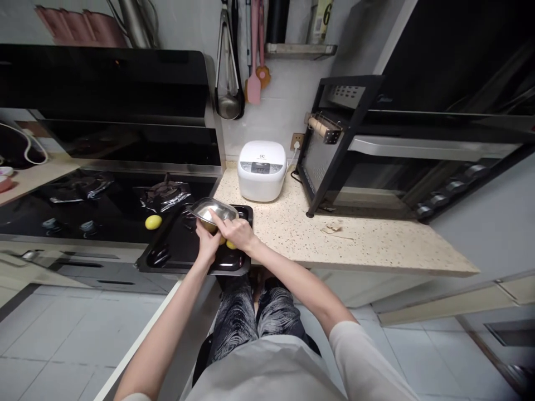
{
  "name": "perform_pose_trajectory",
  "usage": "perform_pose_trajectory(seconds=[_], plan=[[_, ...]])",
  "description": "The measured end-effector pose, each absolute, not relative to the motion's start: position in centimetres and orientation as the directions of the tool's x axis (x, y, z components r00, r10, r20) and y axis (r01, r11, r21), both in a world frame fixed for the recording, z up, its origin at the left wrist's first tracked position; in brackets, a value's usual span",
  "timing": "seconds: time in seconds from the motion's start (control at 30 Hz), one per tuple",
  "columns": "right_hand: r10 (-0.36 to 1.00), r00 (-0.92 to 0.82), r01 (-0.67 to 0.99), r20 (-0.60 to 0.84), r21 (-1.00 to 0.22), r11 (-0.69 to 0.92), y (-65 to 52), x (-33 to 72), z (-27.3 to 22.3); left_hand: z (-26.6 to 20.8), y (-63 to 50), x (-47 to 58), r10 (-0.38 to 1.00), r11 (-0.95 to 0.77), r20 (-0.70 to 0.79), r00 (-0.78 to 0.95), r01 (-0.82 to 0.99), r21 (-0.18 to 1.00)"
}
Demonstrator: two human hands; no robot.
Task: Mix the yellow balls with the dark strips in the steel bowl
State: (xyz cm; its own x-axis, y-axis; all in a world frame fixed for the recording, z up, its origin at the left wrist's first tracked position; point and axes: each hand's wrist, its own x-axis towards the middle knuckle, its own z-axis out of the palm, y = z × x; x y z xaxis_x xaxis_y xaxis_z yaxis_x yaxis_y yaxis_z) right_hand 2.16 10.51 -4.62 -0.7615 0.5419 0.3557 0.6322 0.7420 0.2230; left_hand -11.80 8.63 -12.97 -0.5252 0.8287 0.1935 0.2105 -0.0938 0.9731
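A shiny metal dish [213, 207], tilted, is held between both hands above a black baking tray [175, 253]. My left hand [205, 240] is closed on its near side from below. My right hand [237, 230] grips the right side, with the index finger stretched along the metal. Under the dish, by the left fingers, something dark yellow shows, too covered to tell. A yellow lemon-like fruit [230, 244] peeks out below my right hand, mostly hidden. Another yellow fruit [153, 222] lies left of the tray on the stove's black glass.
Left of the tray is a gas stove with burners [165, 193]. A white rice cooker [262, 170] stands behind on the speckled counter [288, 236]. To the right, a black rack [321, 150] holds an oven [384, 186]. Utensils [229, 103] hang on the wall.
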Motion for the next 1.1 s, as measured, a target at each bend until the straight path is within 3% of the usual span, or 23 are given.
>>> perform_pose_trajectory(seconds=[0.2,0.33,0.5,0.63,0.8,1.1], plan=[[0.707,-0.561,0.803,0.430,0.075,0.591,12.4,4.1,-3.7,-12.4,7.3,-11.6,0.838,-0.007,0.111,-0.534,0.193,0.981],[0.778,-0.309,0.836,0.547,-0.234,0.497,12.9,6.9,-3.0,-12.8,6.5,-12.2,0.866,0.008,0.141,-0.479,0.296,0.955],[0.828,0.152,0.583,0.540,-0.725,0.366,10.8,13.5,-4.0,-12.5,5.2,-12.4,0.850,-0.023,0.311,-0.425,0.561,0.828],[0.905,0.345,0.285,0.248,-0.947,0.150,8.5,18.8,-6.6,-11.6,3.6,-11.4,0.830,-0.124,0.471,-0.300,0.724,0.679],[0.945,0.320,0.147,0.073,-0.989,0.027,6.5,21.5,-9.5,-10.6,2.3,-10.2,0.876,-0.122,0.459,-0.147,0.854,0.506],[0.975,0.214,0.044,-0.064,-0.996,-0.075,5.9,21.7,-11.1,-10.2,2.8,-10.7,0.869,-0.116,0.489,-0.076,0.929,0.352]])
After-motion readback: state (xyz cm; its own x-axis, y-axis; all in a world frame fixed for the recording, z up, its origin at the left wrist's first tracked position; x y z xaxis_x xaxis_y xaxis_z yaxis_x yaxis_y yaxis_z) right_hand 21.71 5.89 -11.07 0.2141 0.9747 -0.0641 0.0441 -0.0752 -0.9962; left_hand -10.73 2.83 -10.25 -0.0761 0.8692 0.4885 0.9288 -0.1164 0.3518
